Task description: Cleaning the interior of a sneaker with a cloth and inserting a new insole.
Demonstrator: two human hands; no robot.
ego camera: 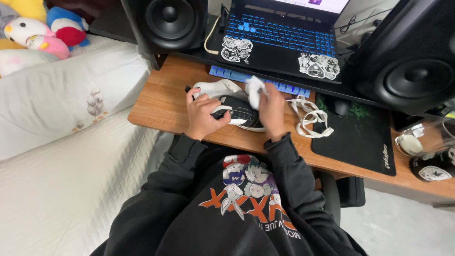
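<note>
Desk: a wooden top [163,102] runs across the middle of the frame.
Laptop: open at upper centre, its keyboard [279,33] glowing blue, white stickers [237,49] at the front corners.
Speakers: one black speaker [166,21] stands upper left of the laptop, another [412,61] at upper right.
Mouse pad: black mat [360,137] lies at right, a dark mouse [340,105] near its top edge.
Bed: white bedding [61,180] fills the left, with a pillow [61,90] and plush toys [42,26] in the upper left corner.
</note>
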